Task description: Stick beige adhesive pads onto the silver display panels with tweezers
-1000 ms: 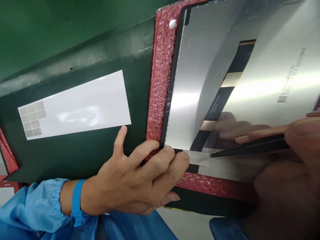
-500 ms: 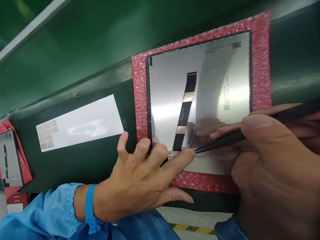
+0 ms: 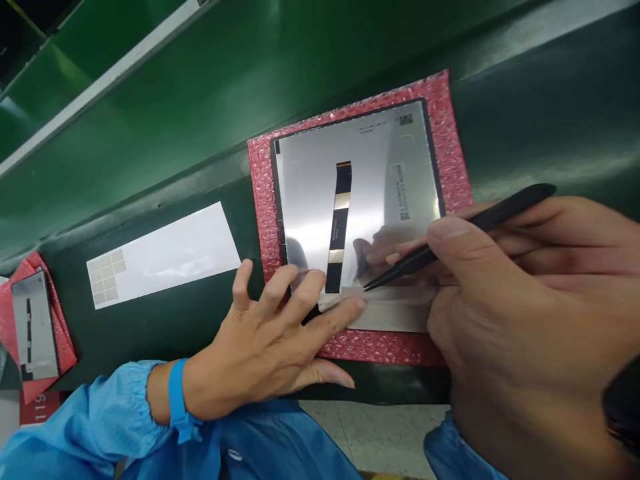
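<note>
A display panel (image 3: 310,180) with a silvery back lies on a pink bubble-wrap sheet (image 3: 453,153). A dark flex cable (image 3: 340,227) with gold bands runs down its middle. My left hand (image 3: 285,333) rests on the panel's lower left part, fingers spread, the index fingertip beside a clear film strip (image 3: 395,295) along the lower edge. My right hand (image 3: 520,293) grips black tweezers (image 3: 405,265) like a pen. Their tip points down at the strip, just right of the left index finger; whether it touches, I cannot tell.
Left of the panel lies a white sheet (image 3: 175,253) with small beige square stickers at one end. Farther left, another panel (image 3: 37,333) rests on pink bubble wrap (image 3: 63,333). The green bench (image 3: 165,347) has a raised ledge (image 3: 150,133) at the back.
The view has shifted, so the panel appears farther left and smaller. The tweezers' tip has come slightly away from the left index finger, up and along the film strip. Both hands keep their poses.
</note>
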`<state>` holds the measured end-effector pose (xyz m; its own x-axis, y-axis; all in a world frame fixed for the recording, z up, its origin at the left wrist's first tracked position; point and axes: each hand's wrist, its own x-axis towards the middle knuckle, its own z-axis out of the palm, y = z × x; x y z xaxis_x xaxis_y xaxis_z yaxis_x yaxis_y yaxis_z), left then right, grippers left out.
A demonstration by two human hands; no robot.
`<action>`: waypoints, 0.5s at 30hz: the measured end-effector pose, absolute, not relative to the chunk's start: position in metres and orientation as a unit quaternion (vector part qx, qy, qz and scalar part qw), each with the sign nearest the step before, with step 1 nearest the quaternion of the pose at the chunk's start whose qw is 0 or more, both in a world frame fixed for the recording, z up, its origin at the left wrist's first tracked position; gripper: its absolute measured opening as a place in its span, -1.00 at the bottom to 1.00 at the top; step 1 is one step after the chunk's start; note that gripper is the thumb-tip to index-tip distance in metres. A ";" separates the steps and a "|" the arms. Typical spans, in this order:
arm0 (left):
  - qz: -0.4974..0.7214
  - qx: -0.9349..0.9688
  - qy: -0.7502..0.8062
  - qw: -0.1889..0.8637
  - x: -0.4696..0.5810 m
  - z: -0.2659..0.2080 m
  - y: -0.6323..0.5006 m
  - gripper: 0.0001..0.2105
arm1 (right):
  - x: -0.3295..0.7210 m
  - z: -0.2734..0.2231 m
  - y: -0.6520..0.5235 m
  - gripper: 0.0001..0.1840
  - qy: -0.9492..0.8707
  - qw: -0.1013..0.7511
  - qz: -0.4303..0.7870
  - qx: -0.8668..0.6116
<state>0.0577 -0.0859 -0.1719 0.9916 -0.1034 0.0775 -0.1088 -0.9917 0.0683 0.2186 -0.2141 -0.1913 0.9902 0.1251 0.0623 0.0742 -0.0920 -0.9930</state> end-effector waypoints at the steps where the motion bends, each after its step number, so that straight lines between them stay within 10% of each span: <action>1: 0.041 0.997 -0.063 0.034 0.058 -0.173 -0.084 -0.25 | 0.219 -0.193 -0.214 -0.71 -0.069 0.674 0.010 -0.735; 15: 0.058 0.995 -0.024 0.076 0.048 -0.189 -0.077 -0.49 | 0.222 -0.212 -0.210 -0.57 -0.035 0.742 0.035 -0.669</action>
